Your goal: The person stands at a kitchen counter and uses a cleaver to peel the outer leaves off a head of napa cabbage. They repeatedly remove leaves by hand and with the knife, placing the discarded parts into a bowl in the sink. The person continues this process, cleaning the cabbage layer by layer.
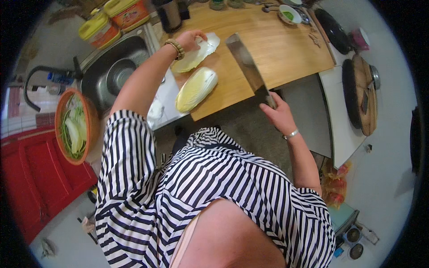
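Observation:
A loose napa cabbage leaf point(192, 60), pale with a white base, is pinched at its upper part by my left hand point(190, 41). Just below it a napa cabbage head point(197, 88) lies on its side at the left front of the wooden board point(231, 70). My right hand point(281, 114) grips the handle of a Chinese cleaver point(249, 65). The broad blade points up and to the left, over the right part of the board. The blade and the cabbage head are apart.
Left of the board is a sink point(130, 45) holding a metal basin point(120, 75), with a black faucet point(43, 68) beyond. An orange basin point(87, 134) of greens stands nearer me. Yellow jugs point(100, 31) line the back left. A bowl point(290, 15) with something green sits back right.

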### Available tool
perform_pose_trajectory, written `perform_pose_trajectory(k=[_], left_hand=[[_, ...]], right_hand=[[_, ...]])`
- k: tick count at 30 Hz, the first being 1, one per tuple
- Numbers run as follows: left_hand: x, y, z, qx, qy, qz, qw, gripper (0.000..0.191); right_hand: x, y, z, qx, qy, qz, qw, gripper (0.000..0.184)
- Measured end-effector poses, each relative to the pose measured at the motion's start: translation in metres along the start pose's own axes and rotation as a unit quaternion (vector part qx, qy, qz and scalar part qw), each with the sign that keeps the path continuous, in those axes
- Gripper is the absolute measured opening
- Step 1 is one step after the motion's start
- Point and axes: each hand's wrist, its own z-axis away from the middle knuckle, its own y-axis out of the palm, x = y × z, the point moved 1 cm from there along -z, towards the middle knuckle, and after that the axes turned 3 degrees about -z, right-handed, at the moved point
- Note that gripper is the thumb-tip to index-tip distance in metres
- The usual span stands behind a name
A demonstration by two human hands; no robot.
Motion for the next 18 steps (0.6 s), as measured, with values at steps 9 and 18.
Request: perform_pose_trajectory(k=[9,18], left_hand=[[0.029,0.049,-0.042,0.059,-0.048,-0.088,0.993,0.034],[0.023,0.054,-0.039,0.095,-0.054,-0.107,0.988,0.032]], right_hand=[[0.007,0.027,-0.035,0.000,-0.030,0.132,0.991,0.044],[-0.003,0.033,-0.046,0.035,-0.013,0.162,0.986,0.042]])
